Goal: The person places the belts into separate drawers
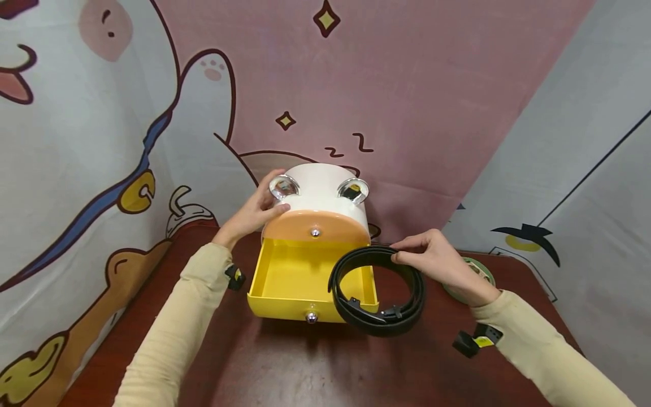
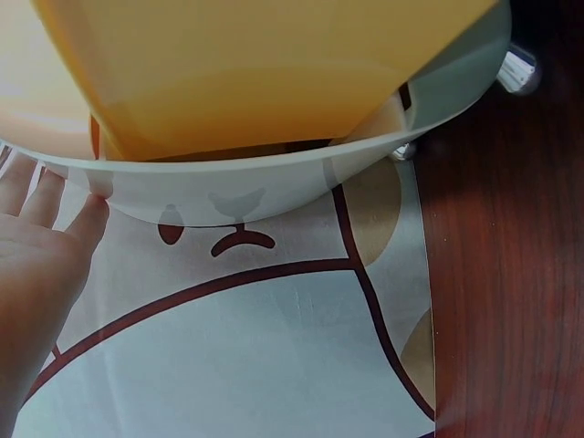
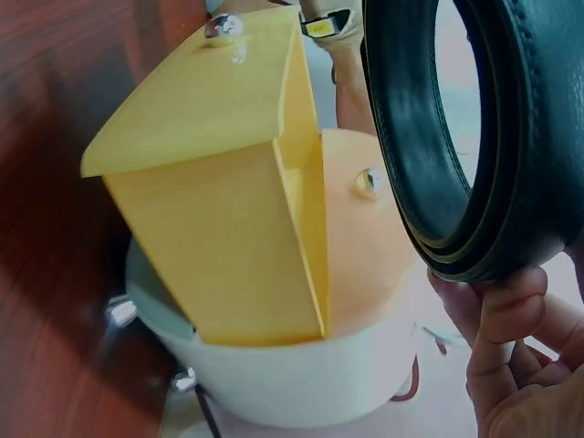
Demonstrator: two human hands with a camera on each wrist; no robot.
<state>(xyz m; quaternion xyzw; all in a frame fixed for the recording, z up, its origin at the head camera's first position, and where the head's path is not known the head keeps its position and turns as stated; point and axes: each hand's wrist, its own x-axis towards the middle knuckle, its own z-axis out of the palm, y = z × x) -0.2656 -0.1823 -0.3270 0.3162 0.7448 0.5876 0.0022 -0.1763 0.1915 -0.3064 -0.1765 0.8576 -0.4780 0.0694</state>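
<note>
Behind, a pink and pale cloth [image 1: 422, 102] printed with cartoon animals; below, a dark red-brown table [image 1: 325, 367]. On it, near the cloth, a white box [image 1: 320, 181] with an orange front, two shiny eyes and a yellow drawer [image 1: 277, 310] pulled well out. Off to the right, a green round thing [image 1: 489, 275], partly hidden behind the right wrist, too small to make out.

In the right hand [image 1: 437, 260], a coiled black belt [image 1: 378, 327], pinched between thumb and fingers at the upper right edge of the coil. Hanging left of and below the fingertips, in line with the drawer's right front corner from the head view; hard to tell whether touching it.

Probably fairly light, firm but bendable, springy enough to unwind with only one layer caught. Likely smooth, a little slippery across the face, not fragile. Best held through all the layers at once, clear of the dark fittings [image 1: 391, 312] on the near side.

At the box's left side, a left hand [image 1: 258, 208] with fingers spread wide, resting against the white wall, gripping no belt and well apart from it.
</note>
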